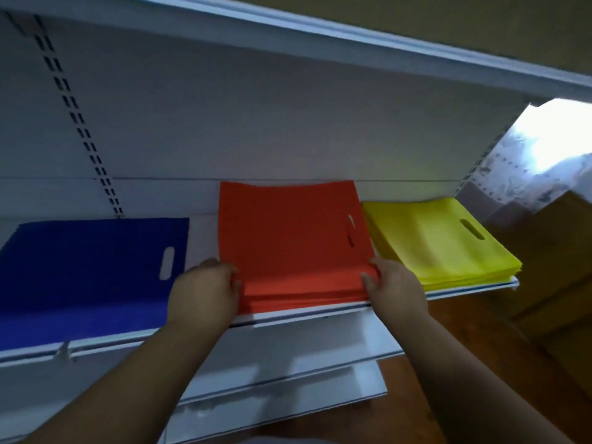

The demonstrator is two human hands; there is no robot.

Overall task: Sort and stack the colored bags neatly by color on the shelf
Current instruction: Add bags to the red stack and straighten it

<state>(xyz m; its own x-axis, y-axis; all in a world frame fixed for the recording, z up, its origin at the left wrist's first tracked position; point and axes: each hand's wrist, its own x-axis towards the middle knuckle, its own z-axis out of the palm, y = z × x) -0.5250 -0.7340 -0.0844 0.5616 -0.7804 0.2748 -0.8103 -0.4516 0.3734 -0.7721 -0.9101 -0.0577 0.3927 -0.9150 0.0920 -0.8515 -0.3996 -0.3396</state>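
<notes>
Orange bags (294,245), stacked mid-shelf (320,310), gripped at the front corners by your left hand (205,290) at 9 o'clock and right hand (395,288) at 3 o'clock; blue bags (89,270) at 9, yellow bags (439,241) at 3.

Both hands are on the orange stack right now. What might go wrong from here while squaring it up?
1. The orange stack lies skewed, and its front edge reaches the shelf lip; pulling it forward may spill bags off.
2. Its right edge lies against the yellow stack; a sideways push by the right hand may disturb that pile.
3. The left hand holds only the front corner, so upper bags may slide out of line.
</notes>
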